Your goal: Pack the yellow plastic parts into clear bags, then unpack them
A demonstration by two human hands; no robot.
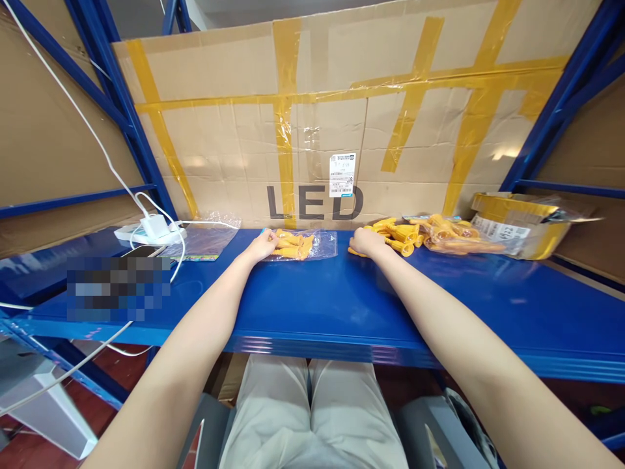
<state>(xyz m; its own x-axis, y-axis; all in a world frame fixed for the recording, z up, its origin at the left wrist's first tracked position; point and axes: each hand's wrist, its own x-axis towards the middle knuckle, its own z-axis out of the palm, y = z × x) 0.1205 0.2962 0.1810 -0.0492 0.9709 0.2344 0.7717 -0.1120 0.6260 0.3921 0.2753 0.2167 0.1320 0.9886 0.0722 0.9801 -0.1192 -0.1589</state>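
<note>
My left hand [263, 246] is closed in a pinch on the left end of a clear plastic bag [326, 243] lying flat on the blue shelf. Inside the bag are several yellow plastic pieces with flared ends [291, 246]. To the right, my right hand [367, 242] has its fingers curled down at the left side of a loose pile of the same yellow pieces [404, 236]. A bit of yellow pokes out under its fingers, so it grips one piece; most of that piece is hidden by the hand.
Beyond the pile lie a bag of yellow pieces [452, 234] and an open cardboard box [525, 225]. At left are flat plastic packaging [202, 240], a white power strip [155, 228] with cables and a blurred dark device [117, 280]. A cardboard wall [234, 150] closes the back.
</note>
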